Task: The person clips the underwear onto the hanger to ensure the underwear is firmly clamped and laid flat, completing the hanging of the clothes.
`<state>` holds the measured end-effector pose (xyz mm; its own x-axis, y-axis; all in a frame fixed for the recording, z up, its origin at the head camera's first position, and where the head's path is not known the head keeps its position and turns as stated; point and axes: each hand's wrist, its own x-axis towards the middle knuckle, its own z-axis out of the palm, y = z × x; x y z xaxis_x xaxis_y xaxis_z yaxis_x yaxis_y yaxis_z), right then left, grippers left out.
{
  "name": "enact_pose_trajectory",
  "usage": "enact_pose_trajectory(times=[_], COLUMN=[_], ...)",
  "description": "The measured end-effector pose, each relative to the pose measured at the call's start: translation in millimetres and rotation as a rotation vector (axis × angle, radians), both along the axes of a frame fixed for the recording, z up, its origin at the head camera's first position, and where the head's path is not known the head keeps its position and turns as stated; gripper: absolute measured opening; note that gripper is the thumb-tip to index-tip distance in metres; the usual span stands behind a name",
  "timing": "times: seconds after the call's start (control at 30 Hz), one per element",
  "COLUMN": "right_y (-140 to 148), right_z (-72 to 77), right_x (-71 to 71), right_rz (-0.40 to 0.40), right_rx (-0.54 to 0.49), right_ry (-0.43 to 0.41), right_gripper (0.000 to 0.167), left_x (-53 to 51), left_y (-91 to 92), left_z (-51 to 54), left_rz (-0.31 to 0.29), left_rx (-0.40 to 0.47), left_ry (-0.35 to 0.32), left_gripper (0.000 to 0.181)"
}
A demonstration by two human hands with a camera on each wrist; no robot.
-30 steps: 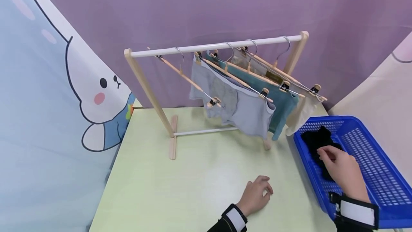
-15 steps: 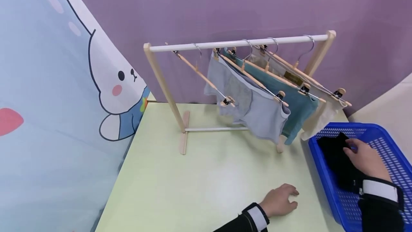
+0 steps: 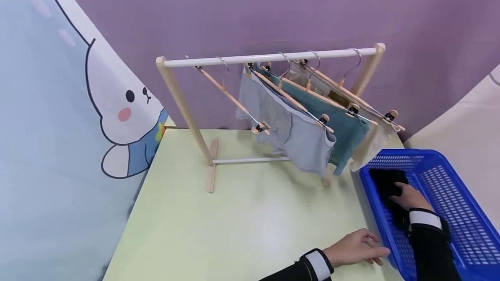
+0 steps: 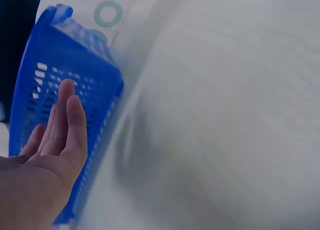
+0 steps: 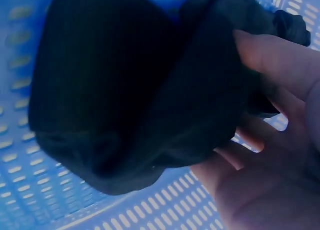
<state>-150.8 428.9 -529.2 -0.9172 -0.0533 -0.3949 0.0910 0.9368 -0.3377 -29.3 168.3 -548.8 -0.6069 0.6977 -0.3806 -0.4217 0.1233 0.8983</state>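
My right hand (image 3: 411, 196) reaches into the blue basket (image 3: 468, 198) and grips a black cloth garment (image 3: 386, 181). In the right wrist view the thumb lies on top of the black garment (image 5: 135, 89), with the other fingers under its edge. The garment is bunched, so its exact kind cannot be told. My left hand (image 3: 357, 247) is just left of the basket, over the table, its fingers loosely extended. The left wrist view shows that hand (image 4: 55, 145) in front of the basket's side wall (image 4: 75, 59), holding nothing.
A wooden rack (image 3: 187, 112) with a white rail (image 3: 254, 59) stands at the back of the pale table (image 3: 234, 220). Grey shorts (image 3: 304, 142), a teal garment (image 3: 351, 138) and a cream garment (image 3: 371, 146) hang there. A bare clip hanger (image 3: 230, 94) hangs at the left.
My right hand has gone lower into the basket and taken hold of the black garment. My left hand has moved right, towards the basket, and its fingers have straightened. The head view shifted.
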Motion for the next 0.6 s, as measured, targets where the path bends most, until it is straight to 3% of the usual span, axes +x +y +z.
enact_pose_trajectory(times=[0.13, 0.37, 0.5, 0.6], right_y=[-3, -12, -19, -21], right_z=[-3.7, -4.1, -2.9, -2.8], right_x=[1.1, -3.6, -2.5, -0.2], right_rz=[-0.01, -0.045, -0.088, -0.114], right_rx=[-0.003, 0.032, 0.065, 0.081], right_ry=[0.051, 0.114, 0.142, 0.175], right_gripper=[0.065, 0.058, 0.053, 0.051], left_x=[2.0, 5.3, 5.1, 8.0], left_y=[12.8, 29.7, 33.3, 37.1], left_z=[8.0, 17.0, 20.2, 24.8], left_rz=[-0.025, -0.023, 0.007, 0.044], left_rx=[-0.06, -0.179, -0.197, -0.237], left_ry=[0.037, 0.279, 0.319, 0.314], left_gripper=[0.024, 0.018, 0.016, 0.015])
